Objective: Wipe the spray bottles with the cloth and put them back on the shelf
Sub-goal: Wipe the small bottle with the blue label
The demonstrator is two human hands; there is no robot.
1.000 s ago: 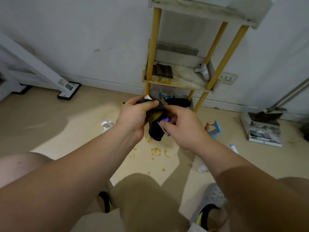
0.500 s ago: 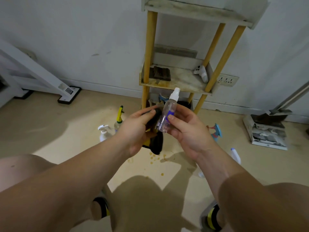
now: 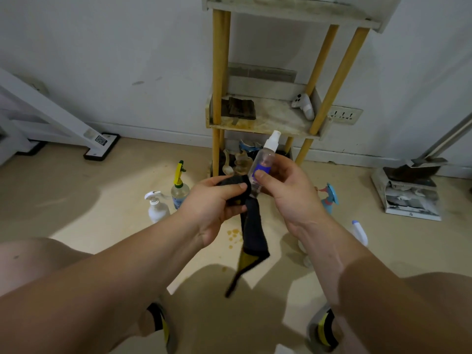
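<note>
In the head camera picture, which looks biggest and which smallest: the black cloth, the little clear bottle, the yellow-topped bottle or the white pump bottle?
1. black cloth
2. clear bottle, though it is held nearer the camera, so that may flatter it
3. yellow-topped bottle
4. white pump bottle

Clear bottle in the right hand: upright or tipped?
Near upright, leaning slightly right. The bottle has its white nozzle on top and its base low beside the cloth; the right hand grips its middle.
</note>
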